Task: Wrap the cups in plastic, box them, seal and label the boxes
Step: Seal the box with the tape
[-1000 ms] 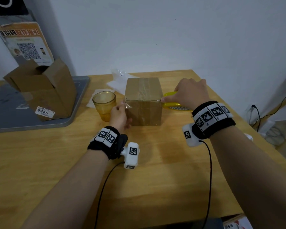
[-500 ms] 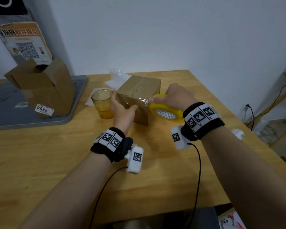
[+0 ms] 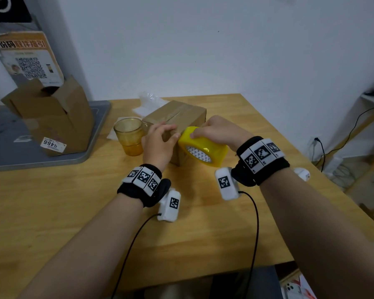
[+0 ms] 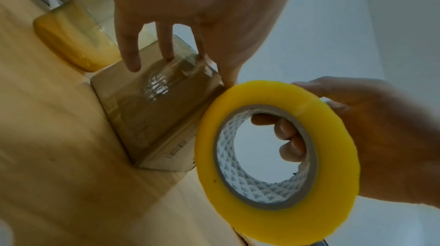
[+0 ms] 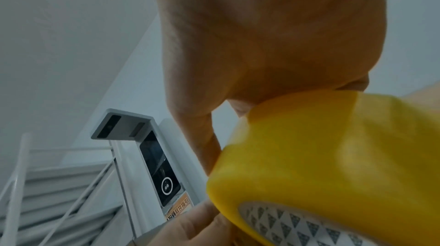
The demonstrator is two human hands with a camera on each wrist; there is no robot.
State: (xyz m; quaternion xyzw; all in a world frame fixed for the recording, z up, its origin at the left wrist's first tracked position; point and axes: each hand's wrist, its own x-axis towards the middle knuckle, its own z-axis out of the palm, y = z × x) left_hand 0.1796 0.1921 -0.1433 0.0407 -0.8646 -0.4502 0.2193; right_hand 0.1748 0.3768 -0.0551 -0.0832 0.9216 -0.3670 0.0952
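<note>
Gripping the yellow tape roll (image 3: 203, 147), our right hand (image 3: 219, 131) has its fingers curled through the core and its thumb on the outer band, holding the roll tilted against the near right corner of the small cardboard box (image 3: 181, 114). Our left hand (image 3: 159, 143) rests straightened fingers on the box's near top edge, spread apart and pressing down on the glossy clear tape there, clamped on nothing. The box sits closed on the wooden worktop (image 3: 73, 212), with a strip of tape along its top seam. Just left of it, close beside, stands an amber glass cup (image 3: 129, 137), upright and unwrapped. Behind the box lies some clear plastic wrap (image 3: 148, 100). Farther left, an open cardboard box (image 3: 52, 117) bearing a white sticker stands on a grey tray (image 3: 91, 147).
</note>
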